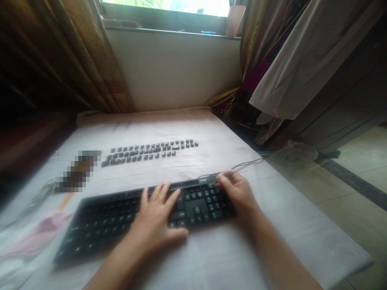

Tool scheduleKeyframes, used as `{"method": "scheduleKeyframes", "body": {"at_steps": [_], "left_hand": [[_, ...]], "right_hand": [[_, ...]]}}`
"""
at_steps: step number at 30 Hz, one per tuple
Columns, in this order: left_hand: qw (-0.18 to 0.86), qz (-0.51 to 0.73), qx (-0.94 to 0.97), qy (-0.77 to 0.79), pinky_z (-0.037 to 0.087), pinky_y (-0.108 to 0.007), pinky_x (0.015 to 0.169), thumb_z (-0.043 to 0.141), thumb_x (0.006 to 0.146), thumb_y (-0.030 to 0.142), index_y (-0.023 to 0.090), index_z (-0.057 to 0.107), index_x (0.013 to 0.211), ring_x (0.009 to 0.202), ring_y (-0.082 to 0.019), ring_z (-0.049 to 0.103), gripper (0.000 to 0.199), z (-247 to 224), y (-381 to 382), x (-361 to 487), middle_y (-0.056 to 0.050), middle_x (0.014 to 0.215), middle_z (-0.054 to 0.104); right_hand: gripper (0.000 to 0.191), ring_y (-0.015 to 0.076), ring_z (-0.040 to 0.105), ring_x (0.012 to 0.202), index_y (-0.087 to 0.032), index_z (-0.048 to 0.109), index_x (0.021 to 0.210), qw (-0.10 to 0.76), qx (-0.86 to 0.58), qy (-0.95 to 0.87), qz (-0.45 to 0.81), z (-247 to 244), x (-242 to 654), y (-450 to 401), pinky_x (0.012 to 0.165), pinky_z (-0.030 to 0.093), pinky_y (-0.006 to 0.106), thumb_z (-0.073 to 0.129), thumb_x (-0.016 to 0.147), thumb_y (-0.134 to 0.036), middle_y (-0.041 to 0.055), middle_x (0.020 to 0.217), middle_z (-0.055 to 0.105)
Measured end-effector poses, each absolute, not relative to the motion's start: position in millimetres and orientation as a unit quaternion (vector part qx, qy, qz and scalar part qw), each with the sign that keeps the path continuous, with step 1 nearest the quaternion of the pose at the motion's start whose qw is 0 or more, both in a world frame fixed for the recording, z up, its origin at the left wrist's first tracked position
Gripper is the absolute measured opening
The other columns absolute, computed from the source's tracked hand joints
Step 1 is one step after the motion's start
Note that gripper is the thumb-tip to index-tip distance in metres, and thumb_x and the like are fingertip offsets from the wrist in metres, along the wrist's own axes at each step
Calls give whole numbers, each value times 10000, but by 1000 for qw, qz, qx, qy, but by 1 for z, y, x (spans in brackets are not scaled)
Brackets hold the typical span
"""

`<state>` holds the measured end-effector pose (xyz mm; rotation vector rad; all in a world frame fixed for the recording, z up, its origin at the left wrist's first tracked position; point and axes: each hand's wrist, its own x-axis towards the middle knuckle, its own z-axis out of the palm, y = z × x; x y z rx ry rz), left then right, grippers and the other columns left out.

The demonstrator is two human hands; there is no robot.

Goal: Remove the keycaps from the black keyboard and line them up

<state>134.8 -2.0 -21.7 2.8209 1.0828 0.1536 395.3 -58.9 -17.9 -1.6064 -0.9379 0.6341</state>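
Observation:
A black computer keyboard [196, 207] lies at a slant on the white-covered table. My left hand [159, 207] rests across its middle with the fingers spread, pressing lightly or simply lying on the keys. At the keyboard's far right corner, above the number pad, my right hand [237, 187] has thumb and forefinger pinched together. Whatever sits between those fingertips is too small and blurred to make out. Beyond the keyboard, several loose black keycaps [148, 151] are laid out in rows on the cloth.
A thin cable [246, 163] runs off the table's right edge. On the left lie a pixelated item [79, 171], a pink cloth [39, 237] and clear plastic wrapping [39, 197]. Curtains [90, 60] hang by the window, and a plastic bag [298, 155] is on the floor.

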Motion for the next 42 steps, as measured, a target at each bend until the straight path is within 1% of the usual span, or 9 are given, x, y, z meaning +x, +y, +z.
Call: {"method": "scheduleKeyframes", "body": {"at_steps": [5, 12, 16, 20, 28, 32, 35, 39, 42], "left_hand": [[84, 15, 924, 372, 151, -692, 1112, 710, 656, 655, 243, 405, 1477, 1436, -428, 259, 968, -14, -3, 137, -186, 1577, 283], [85, 36, 926, 365, 134, -697, 1109, 709, 664, 661, 270, 374, 1490, 1434, -427, 263, 973, -19, -4, 136, -181, 1584, 272], [88, 33, 926, 365, 127, -698, 1111, 702, 670, 666, 271, 368, 1494, 1436, -430, 254, 974, -20, -4, 135, -182, 1590, 255], [89, 26, 927, 365, 122, -697, 1111, 700, 672, 663, 268, 359, 1498, 1442, -423, 245, 977, -20, -3, 135, -188, 1593, 242], [85, 35, 927, 364, 122, -698, 1112, 700, 668, 665, 271, 372, 1492, 1431, -434, 263, 971, -22, -4, 135, -172, 1590, 266], [85, 46, 927, 361, 120, -699, 1111, 695, 670, 673, 270, 371, 1492, 1432, -437, 259, 971, -24, -4, 134, -169, 1590, 268], [86, 46, 928, 359, 114, -700, 1111, 690, 673, 677, 276, 366, 1494, 1435, -435, 252, 970, -25, -4, 134, -169, 1593, 259], [87, 46, 928, 360, 107, -699, 1112, 687, 674, 677, 278, 363, 1495, 1433, -432, 257, 969, -26, -4, 133, -167, 1595, 255], [88, 47, 928, 359, 108, -696, 1113, 681, 677, 680, 274, 363, 1494, 1434, -431, 255, 966, -26, -4, 133, -166, 1597, 253]], "right_hand": [[269, 200, 657, 619, -198, 619, 788, 499, -694, -492, 166, -19, 395, -61, 609, 510, 303, 595, 833, -463, 40, 693, 695], [182, 196, 668, 630, -209, 620, 789, 434, -683, -583, 71, -12, 388, -61, 623, 516, 296, 568, 857, -370, 42, 718, 705], [148, 198, 671, 654, -212, 615, 799, 390, -674, -625, 53, -10, 386, -60, 626, 507, 288, 546, 874, -318, 44, 733, 709], [118, 192, 654, 640, -217, 597, 802, 351, -670, -652, 50, -6, 386, -56, 618, 488, 280, 528, 870, -285, 34, 725, 693], [134, 190, 612, 585, -221, 577, 748, 257, -698, -667, 38, 4, 384, -42, 559, 425, 274, 507, 852, -268, 32, 670, 660], [165, 187, 615, 555, -222, 585, 729, 260, -724, -639, 23, 0, 385, -46, 544, 422, 270, 534, 854, -317, 25, 635, 664], [145, 191, 647, 584, -219, 607, 749, 283, -733, -619, 15, -5, 386, -52, 567, 448, 270, 560, 833, -327, 31, 669, 694], [153, 204, 676, 620, -215, 621, 760, 298, -735, -607, 47, -7, 385, -55, 602, 484, 285, 553, 828, -334, 42, 696, 717], [163, 214, 700, 655, -207, 644, 839, 318, -732, -597, 84, -7, 386, -56, 633, 512, 300, 546, 823, -336, 50, 743, 741]]}}
